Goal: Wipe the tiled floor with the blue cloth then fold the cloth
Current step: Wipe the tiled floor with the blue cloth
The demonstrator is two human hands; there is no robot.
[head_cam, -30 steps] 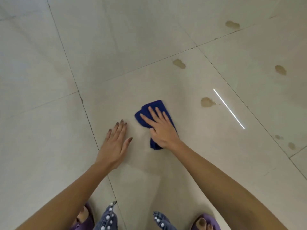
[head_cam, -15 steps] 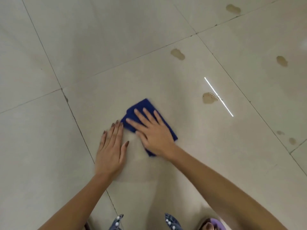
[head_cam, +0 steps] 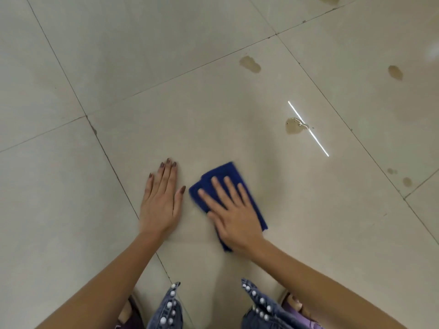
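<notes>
A folded blue cloth (head_cam: 222, 175) lies flat on the beige tiled floor (head_cam: 213, 110). My right hand (head_cam: 234, 216) presses down on it with straight, spread fingers and covers most of its near half. Just left of the cloth, my left hand (head_cam: 161, 203) rests flat on the bare tile with its fingers together, not touching the cloth.
Brown wet stains mark the floor: one (head_cam: 294, 125) ahead and right of the cloth under a bright light streak (head_cam: 316, 141), others (head_cam: 250, 64) (head_cam: 395, 72) farther off, and small spots (head_cam: 406, 181) at the right. My knees in studded denim (head_cam: 169, 309) and purple slippers sit at the bottom.
My right hand has slid the cloth to the right, away from my left hand, opening a gap between them. The view has shifted so my knees show again.
</notes>
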